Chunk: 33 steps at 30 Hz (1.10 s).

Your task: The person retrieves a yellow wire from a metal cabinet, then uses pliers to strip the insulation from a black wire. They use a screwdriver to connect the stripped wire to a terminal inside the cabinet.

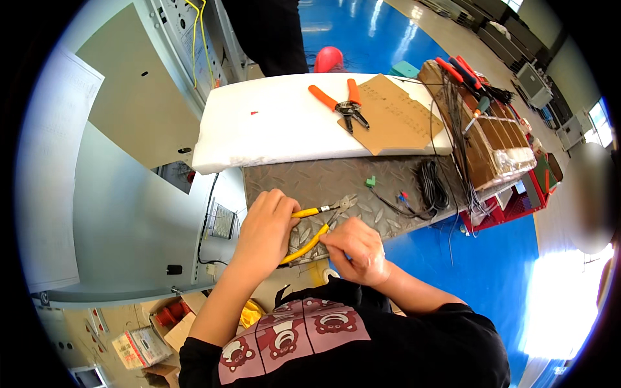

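Hands over grey tread-plate bench, glossy blue floor beyond

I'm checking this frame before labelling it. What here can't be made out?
All in the head view:
- What the right hand pinches at the yellow-handled pliers: hidden by its fingertips, too small.
- The pliers' rear handle ends: covered by the left hand.
- The person standing behind the white foam pad: cut off by the top edge.
- Far right: blurred out.

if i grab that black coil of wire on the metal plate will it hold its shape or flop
The black coiled wire bundle would probably sag and loosen: its thin strands look untied. It seems light. Loose ends trail toward the small green connector block, so they may drag across the grey tread-pattern metal plate.
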Motion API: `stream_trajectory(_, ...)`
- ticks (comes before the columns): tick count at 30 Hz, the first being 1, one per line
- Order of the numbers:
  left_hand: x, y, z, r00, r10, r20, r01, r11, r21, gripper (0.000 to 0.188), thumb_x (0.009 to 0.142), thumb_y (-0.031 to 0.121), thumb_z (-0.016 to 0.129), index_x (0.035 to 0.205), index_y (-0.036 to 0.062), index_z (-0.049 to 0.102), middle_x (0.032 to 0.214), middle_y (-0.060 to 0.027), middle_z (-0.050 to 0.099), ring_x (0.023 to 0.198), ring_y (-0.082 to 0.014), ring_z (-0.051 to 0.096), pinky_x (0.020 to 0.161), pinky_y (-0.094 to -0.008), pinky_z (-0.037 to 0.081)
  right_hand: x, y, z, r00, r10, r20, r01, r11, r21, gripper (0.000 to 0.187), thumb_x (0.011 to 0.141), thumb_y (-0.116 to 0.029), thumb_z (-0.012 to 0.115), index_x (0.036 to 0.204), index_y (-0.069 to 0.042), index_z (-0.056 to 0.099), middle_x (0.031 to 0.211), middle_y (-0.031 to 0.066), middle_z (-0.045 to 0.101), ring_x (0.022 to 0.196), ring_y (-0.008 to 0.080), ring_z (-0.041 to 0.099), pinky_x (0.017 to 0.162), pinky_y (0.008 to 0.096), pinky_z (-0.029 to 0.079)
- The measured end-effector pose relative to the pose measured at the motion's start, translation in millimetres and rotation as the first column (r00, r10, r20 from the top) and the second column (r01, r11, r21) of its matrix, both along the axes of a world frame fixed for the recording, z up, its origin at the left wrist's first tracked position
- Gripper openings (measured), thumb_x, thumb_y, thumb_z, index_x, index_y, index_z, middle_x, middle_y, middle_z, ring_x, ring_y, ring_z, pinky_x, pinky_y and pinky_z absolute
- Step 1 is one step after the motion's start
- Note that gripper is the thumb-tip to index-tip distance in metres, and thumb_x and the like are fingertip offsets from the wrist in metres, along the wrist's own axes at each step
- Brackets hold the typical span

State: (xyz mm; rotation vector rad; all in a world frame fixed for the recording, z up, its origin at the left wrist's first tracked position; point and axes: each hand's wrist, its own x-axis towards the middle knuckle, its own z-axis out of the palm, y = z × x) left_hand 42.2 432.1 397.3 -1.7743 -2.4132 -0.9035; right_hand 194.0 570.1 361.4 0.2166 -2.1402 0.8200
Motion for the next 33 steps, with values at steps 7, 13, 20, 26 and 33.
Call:
stream_trajectory(7,4.3,-58.8,-23.7,0.907,0.217,0.361,-0.334,0.892,0.304,0.013,0.087,-0.001,0.057,0.100,0.0005,0.053,0.097,-0.0120,0.050,0.084,-0.0237,0.050,0.076,-0.0327,0.043,-2.0,1.8,0.4,0.988,0.141,0.065,-0.137,0.988,-0.068,0.028,0.069,0.007,0.067,0.095,-0.001,0.067,0.075,0.0097,0.063,0.062,0.0268,0.060,0.056,0.0350,0.050)
stream_trajectory(13,33.7,-139.5,-56.8,0.596,-0.073,0.800,-0.582,0.646,0.493,0.016,0.094,0.008,0.054,0.108,0.0014,0.050,0.106,-0.0061,0.045,0.098,-0.0144,0.044,0.090,-0.0254,0.036,-10.4,-82.9,24.7,0.861,0.480,0.166,-0.313,0.759,-0.571,0.069,0.078,-0.005,0.073,0.138,0.001,0.039,0.131,0.0207,0.053,0.117,0.0303,0.055,0.098,0.0410,0.044)
stream_trajectory(20,60.7,-226.9,-119.8,0.531,-0.024,0.847,-0.644,0.639,0.422,0.013,0.096,0.003,0.052,0.109,0.0019,0.049,0.111,-0.0066,0.049,0.098,-0.0149,0.053,0.091,-0.0286,0.043,-55.3,-233.7,-51.9,0.542,0.769,0.337,-0.251,0.532,-0.809,0.078,0.089,-0.025,0.069,0.147,0.003,0.026,0.142,0.0188,0.042,0.133,0.0285,0.044,0.111,0.0400,0.034)
stream_trajectory(26,74.0,-284.5,-161.8,0.288,-0.038,0.957,-0.754,0.607,0.251,0.012,0.096,0.005,0.056,0.107,0.0020,0.051,0.113,-0.0059,0.054,0.099,-0.0124,0.055,0.087,-0.0261,0.045,-72.6,-299.8,-100.6,0.493,0.842,0.218,-0.022,0.263,-0.965,0.043,0.100,-0.024,0.054,0.133,0.001,0.043,0.134,0.0143,0.051,0.120,0.0186,0.051,0.104,0.0350,0.040)
stream_trajectory(33,19.6,-285.8,-175.2,0.248,0.175,0.953,-0.764,0.640,0.082,0.020,0.094,0.001,0.057,0.113,0.0012,0.051,0.108,-0.0047,0.055,0.101,-0.0119,0.052,0.092,-0.0264,0.042,-122.4,-293.3,-147.1,0.650,0.722,0.236,0.084,0.240,-0.967,0.023,0.103,-0.021,0.047,0.116,-0.002,0.052,0.110,0.0106,0.063,0.105,0.0180,0.059,0.097,0.0337,0.045)
